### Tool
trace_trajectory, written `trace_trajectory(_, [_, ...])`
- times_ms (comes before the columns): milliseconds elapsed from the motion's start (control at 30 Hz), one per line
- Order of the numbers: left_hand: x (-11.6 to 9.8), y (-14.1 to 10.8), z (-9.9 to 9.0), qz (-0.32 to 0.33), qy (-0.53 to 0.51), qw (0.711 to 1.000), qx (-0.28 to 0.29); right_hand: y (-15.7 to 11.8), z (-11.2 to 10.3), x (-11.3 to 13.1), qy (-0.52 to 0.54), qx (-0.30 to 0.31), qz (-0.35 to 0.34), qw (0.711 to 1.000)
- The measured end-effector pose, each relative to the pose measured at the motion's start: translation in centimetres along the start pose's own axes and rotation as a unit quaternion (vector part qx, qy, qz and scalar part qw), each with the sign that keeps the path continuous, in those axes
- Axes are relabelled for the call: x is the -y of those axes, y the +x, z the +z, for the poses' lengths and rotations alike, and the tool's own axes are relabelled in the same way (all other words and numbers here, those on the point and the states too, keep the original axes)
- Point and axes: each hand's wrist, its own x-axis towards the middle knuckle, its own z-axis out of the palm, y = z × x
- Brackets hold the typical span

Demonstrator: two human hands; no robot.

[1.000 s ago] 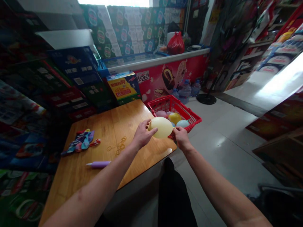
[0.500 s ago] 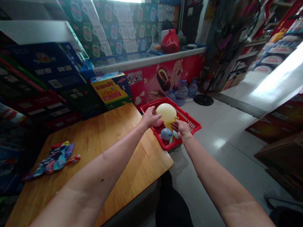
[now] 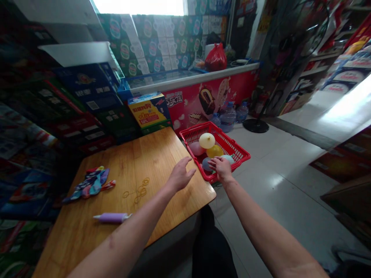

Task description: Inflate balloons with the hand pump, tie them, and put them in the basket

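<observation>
A red basket (image 3: pixel 243 153) at the table's right edge holds several inflated balloons. The cream balloon (image 3: pixel 206 141) rests on top, above a pink balloon (image 3: pixel 196 148) and a yellow balloon (image 3: pixel 215 151). My right hand (image 3: pixel 221 168) reaches over the near side with fingers loosely extended. It partly hides a blue balloon (image 3: pixel 206 164) and a pale green balloon (image 3: pixel 228 158); whether it touches them I cannot tell. Over the tabletop, left of the basket, my left hand (image 3: pixel 181 174) is open and holds nothing.
On the wooden table (image 3: pixel 156 150) lie a purple hand pump (image 3: pixel 112 218), several yellow rubber bands (image 3: pixel 142 189) and a pile of limp balloons (image 3: pixel 92 184). Beyond stand a yellow-and-blue box (image 3: pixel 148 111), a red freezer (image 3: pixel 188 101), water bottles (image 3: pixel 227 117) and a fan base (image 3: pixel 255 125).
The cream balloon now sits in the basket, away from both hands. My left hand has drawn back over the table. The view has shifted, bringing the pump and rubber bands into sight.
</observation>
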Motion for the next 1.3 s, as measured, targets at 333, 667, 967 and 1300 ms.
trace_trajectory(333, [-1.3, -21.8, -7.8, -0.035, 0.033, 0.999, 0.021, -15.8, -2.2, -0.9, -0.142, 0.095, -0.094, 0.981])
trace_trajectory(667, [5.2, -42.7, -19.5, -0.3, 0.277, 0.91, 0.067, -29.6, -4.7, -3.8, -0.703, 0.25, -0.186, 0.639])
trace_trajectory(967, [5.9, -50.3, -20.6, -0.355, 0.42, 0.834, 0.041, -31.5, -3.0, -5.6, -0.77, 0.215, -0.204, 0.565])
trace_trajectory(1300, [5.5, -51.6, -21.4, -0.373, 0.402, 0.835, 0.047, -32.7, -1.5, -6.4, -0.782, 0.214, -0.216, 0.544])
